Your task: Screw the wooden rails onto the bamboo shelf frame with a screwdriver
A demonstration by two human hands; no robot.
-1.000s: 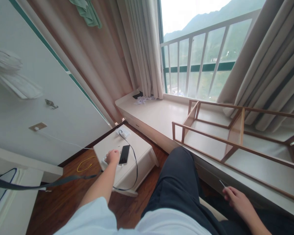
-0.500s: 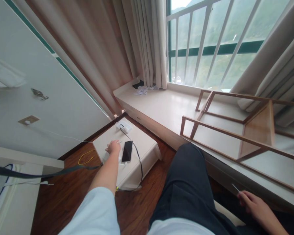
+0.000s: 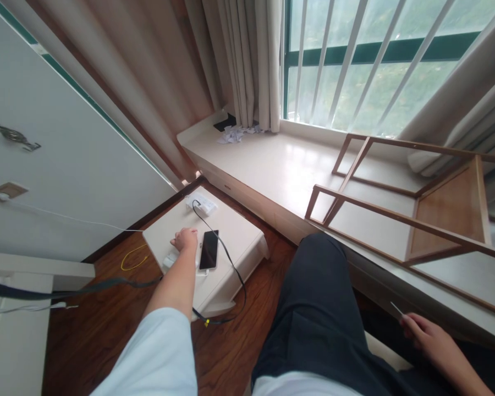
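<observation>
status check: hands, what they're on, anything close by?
Left hand resting on the white low table, beside the phone. Right hand pinching a thin white strip, low by the ledge. Black cable looped beside the phone.

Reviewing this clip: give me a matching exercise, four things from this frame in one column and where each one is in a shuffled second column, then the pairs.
Things:
1. flat black smartphone
2. open brown wooden frame
3. thin yellow cable loop
4. crumpled white paper scraps

Places:
A. on the dark wood floor, beside the low white table
B. far corner of the window ledge, by the curtain
C. lying on its side along the ledge
D. on the table, right beside the left hand

Pairs: 1-D, 2-C, 3-A, 4-B
</observation>
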